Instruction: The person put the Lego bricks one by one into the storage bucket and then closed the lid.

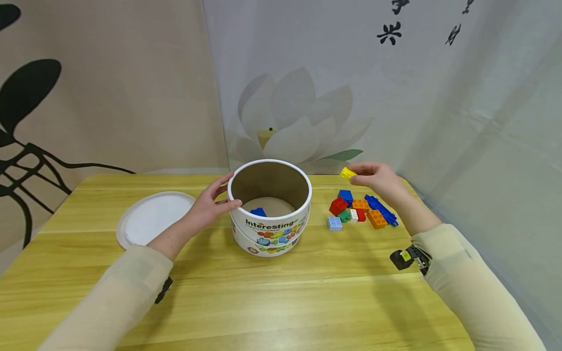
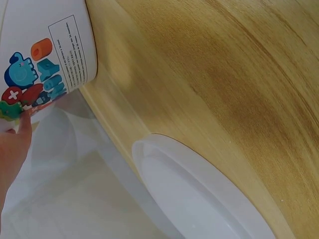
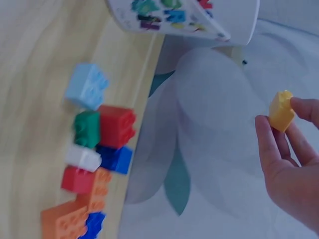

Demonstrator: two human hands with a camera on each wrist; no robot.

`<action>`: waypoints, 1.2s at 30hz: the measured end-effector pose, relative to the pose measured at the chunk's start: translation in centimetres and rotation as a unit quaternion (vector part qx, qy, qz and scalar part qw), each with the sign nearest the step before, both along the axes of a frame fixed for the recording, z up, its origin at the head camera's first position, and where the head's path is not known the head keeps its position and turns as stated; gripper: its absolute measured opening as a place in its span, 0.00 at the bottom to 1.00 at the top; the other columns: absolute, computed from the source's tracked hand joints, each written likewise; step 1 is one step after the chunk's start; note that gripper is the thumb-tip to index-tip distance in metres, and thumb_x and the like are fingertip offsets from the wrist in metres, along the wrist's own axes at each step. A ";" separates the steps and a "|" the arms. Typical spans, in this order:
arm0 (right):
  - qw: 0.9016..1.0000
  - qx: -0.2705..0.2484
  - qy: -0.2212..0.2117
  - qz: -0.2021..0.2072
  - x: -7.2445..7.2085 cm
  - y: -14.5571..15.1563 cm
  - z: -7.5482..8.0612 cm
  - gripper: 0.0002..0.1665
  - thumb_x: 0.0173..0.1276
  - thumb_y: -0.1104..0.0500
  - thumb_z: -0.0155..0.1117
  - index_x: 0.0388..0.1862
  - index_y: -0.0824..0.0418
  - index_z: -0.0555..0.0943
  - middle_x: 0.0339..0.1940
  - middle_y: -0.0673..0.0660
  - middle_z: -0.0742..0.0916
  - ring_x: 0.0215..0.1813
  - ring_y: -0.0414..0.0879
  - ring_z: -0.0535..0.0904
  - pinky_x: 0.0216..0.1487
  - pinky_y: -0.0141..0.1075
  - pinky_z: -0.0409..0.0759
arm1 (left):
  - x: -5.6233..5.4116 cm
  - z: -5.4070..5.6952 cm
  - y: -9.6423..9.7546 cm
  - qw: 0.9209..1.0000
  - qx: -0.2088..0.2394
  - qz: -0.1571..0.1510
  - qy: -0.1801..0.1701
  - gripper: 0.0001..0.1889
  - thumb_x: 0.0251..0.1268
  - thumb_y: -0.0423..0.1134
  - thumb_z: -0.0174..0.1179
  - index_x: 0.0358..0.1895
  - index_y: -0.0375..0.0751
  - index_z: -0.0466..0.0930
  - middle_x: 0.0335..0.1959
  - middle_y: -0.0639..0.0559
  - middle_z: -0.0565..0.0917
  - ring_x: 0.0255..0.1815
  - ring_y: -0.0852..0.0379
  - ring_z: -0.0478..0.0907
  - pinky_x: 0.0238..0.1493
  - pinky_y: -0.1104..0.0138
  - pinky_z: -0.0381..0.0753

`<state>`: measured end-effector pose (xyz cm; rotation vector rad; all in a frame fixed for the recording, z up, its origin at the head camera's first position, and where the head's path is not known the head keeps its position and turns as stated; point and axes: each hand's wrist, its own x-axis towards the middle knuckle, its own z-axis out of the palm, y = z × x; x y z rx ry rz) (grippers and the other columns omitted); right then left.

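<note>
Gripping the side of an open white bucket (image 1: 269, 236) between thumb and fingers of the left hand (image 1: 210, 201). Pinching a yellow block (image 1: 347, 173) between thumb and fingertips of the right hand (image 1: 375, 178), raised near the loose blocks (image 1: 360, 204) and well apart from the left hand. Probably best to keep this pinch light but sure and to clear the bucket fully if carrying toward the left hand.

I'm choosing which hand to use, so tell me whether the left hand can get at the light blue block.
Probably not directly: the left hand touches the white bucket, which stands between it and the light blue block. It would likely have to go over or around the bucket.
</note>
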<state>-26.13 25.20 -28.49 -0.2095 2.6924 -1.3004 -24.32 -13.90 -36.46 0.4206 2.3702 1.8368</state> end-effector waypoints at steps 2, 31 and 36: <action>1.000 -0.006 0.004 0.006 -0.1 -0.8 0.4 0.26 0.68 0.56 0.57 0.64 0.61 0.71 0.62 0.63 0.76 0.59 0.56 0.72 0.67 0.51 0.67 | 0.0 0.0 0.0 1.000 0.002 0.000 0.000 0.40 0.62 0.36 0.60 0.74 0.45 0.49 0.75 0.44 0.52 0.73 0.42 0.54 0.66 0.50 0.65; 0.994 -0.081 0.011 0.071 -0.9 -9.1 0.2 0.23 0.63 0.62 0.62 0.57 0.66 0.76 0.51 0.64 0.82 0.43 0.41 0.80 0.58 0.43 0.78 | 0.2 0.2 0.1 1.000 0.001 -0.002 0.007 0.40 0.62 0.37 0.60 0.74 0.44 0.48 0.75 0.43 0.52 0.73 0.41 0.53 0.67 0.49 0.64; 0.991 -0.117 0.039 0.059 -0.9 -7.8 0.1 0.21 0.64 0.62 0.62 0.55 0.68 0.75 0.48 0.58 0.84 0.39 0.35 0.80 0.52 0.36 0.81 | 0.2 0.1 0.1 1.000 0.001 0.000 0.008 0.39 0.62 0.37 0.60 0.74 0.44 0.49 0.75 0.43 0.52 0.73 0.41 0.53 0.67 0.49 0.64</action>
